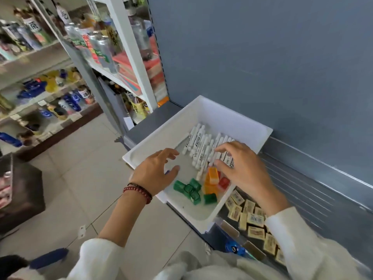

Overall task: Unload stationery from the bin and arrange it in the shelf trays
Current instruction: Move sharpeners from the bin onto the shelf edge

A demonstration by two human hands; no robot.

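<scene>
Tray (203,112), white, on grey shelf (302,178) by blue-grey wall (262,57). White pens (199,144) piled inside, long way pointing from tray front toward wall. Black print on them too blurry to read. Green boxes (189,188) and orange boxes (213,176) at front. Left hand (159,168) loose above tray, holding nothing. Right hand (240,166) spread, fingertips touching pens. Tiled floor (80,168).

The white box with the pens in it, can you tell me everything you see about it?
The white box looks like smooth plastic: shallow, rectangular, with rounded corners, a flat rim and no lid. It sits crooked at the end of a grey shelf. Inside lie a heap of white pens, green pieces, orange pieces and a red piece; part of its floor is bare. The left hand hovers over its near side, and the right hand reaches over the pens.
</scene>
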